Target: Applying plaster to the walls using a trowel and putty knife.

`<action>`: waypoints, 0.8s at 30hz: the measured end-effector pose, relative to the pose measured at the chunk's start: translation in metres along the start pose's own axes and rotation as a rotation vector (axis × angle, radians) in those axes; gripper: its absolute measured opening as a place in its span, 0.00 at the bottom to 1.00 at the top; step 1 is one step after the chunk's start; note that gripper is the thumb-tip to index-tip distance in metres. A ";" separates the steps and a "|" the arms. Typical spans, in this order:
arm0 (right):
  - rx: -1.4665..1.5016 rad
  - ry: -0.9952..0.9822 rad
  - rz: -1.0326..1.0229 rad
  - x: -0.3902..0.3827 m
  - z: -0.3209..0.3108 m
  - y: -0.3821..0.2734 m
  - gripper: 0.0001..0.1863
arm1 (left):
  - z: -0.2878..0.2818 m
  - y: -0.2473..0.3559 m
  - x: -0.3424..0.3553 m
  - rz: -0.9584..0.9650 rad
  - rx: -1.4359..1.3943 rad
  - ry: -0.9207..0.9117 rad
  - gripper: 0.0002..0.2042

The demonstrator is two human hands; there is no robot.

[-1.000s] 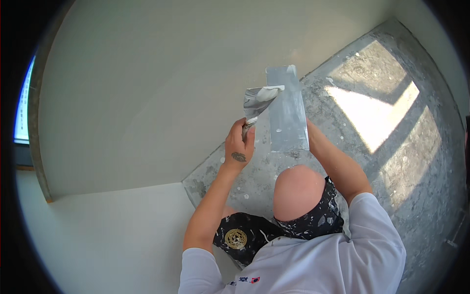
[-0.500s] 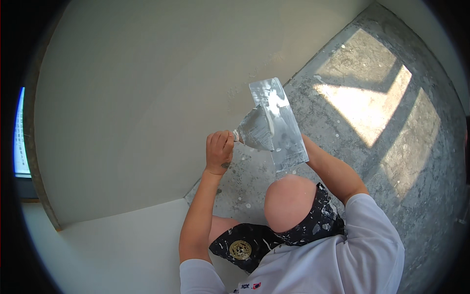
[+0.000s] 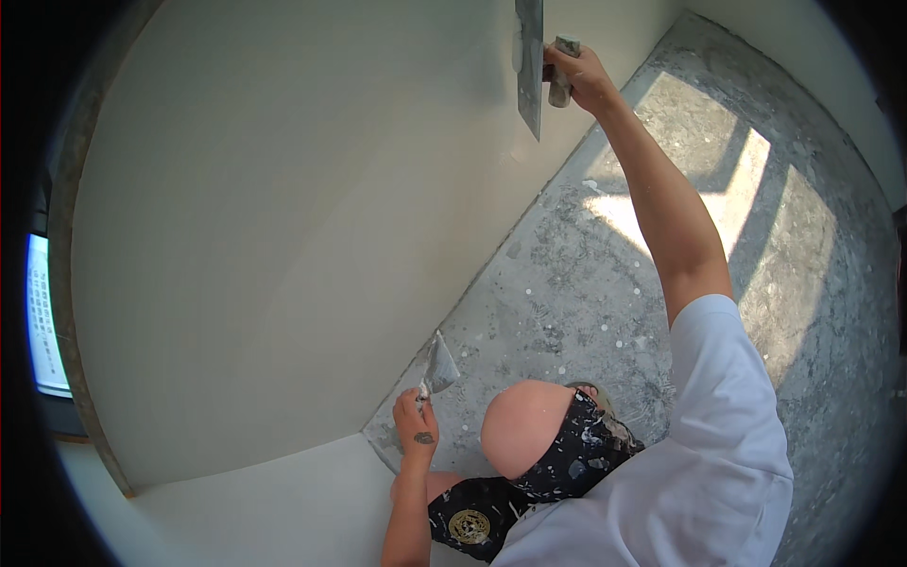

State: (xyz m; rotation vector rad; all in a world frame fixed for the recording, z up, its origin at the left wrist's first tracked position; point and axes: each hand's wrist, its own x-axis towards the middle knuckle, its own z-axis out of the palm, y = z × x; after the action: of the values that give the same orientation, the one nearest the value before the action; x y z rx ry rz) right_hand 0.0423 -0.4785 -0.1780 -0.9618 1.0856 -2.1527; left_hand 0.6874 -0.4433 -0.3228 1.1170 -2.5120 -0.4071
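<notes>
My right hand [image 3: 584, 79] is closed round the handle of a plastering trowel [image 3: 531, 71], far forward at the end of my outstretched arm. Its long flat blade is seen nearly edge-on, close to the wall, with pale filler along its wall side; whether it touches the wall I cannot tell. Low on the left, my left hand [image 3: 416, 421] grips a putty knife [image 3: 441, 366] by the handle. The knife's wide metal blade points up and away from me, near the foot of the wall.
A smooth grey-beige wall [image 3: 283, 236] fills the left. The concrete floor [image 3: 529, 312] bears pale spatters and sunlit patches. A white wall [image 3: 255, 501] meets the first at lower left. Beyond a brown edge [image 3: 64, 274] a bright screen [image 3: 45, 317] shows. My bent knee [image 3: 529, 425] is nearby.
The trowel and putty knife were together in front of me; now they are apart. My right hand has swung the trowel forward to the wall, while my left has dropped back toward me.
</notes>
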 end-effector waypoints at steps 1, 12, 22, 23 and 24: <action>0.003 -0.004 -0.013 0.006 0.001 -0.004 0.13 | -0.005 -0.001 -0.008 -0.016 0.010 -0.022 0.16; -0.706 0.432 -0.326 -0.070 0.145 -0.016 0.25 | -0.051 0.026 -0.058 -0.321 -0.203 0.069 0.10; -0.827 0.197 -0.711 -0.164 0.282 0.053 0.11 | -0.071 0.044 -0.051 -0.608 -0.776 0.132 0.10; -0.873 0.104 -0.700 -0.172 0.279 0.065 0.11 | -0.079 0.048 -0.049 -0.650 -0.833 0.137 0.11; -0.920 0.007 -0.702 -0.178 0.273 0.081 0.11 | -0.086 0.050 -0.048 -0.684 -0.855 0.228 0.11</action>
State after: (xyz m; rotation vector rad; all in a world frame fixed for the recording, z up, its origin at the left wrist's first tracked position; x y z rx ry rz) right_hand 0.3756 -0.5170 -0.1935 -1.9719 2.0438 -2.1060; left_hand 0.7220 -0.3838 -0.2362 1.4571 -1.4092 -1.2835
